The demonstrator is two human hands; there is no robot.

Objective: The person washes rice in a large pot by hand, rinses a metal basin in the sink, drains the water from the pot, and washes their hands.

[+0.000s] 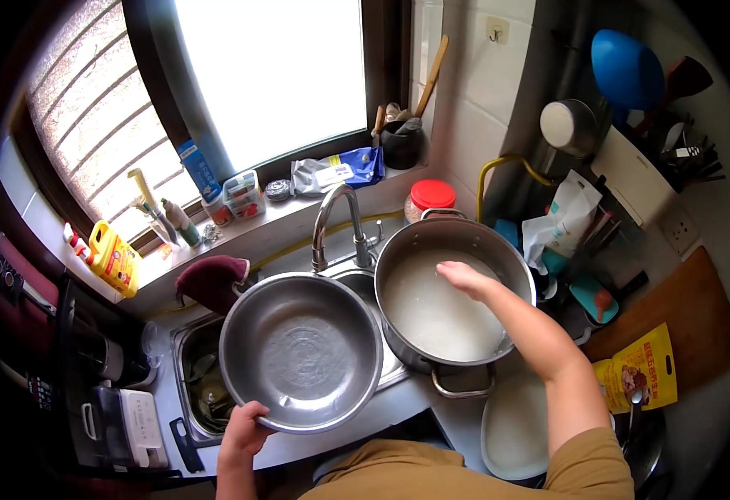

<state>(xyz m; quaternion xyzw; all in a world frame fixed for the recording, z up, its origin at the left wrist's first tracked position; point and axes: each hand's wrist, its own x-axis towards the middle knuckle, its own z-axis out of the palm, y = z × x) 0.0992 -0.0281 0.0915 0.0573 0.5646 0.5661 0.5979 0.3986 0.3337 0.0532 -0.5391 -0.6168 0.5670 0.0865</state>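
Note:
My left hand grips the lower left rim of a wide metal basin, its thumb over the edge. The basin is tilted toward me over the sink, with bare metal and a few bright reflections inside. Over the big two-handled metal pot my right hand is held with fingers stretched out, and no object shows in it. Cloudy whitish content fills much of the pot; whether the fingertips touch it I cannot tell. The pot stands at the right of the sink, close beside the basin.
A chrome faucet rises behind the basin. Greenish items lie in the left sink bowl. A red-lidded jar is behind the pot. Right of it are a whitish tub, a yellow packet and a wooden board.

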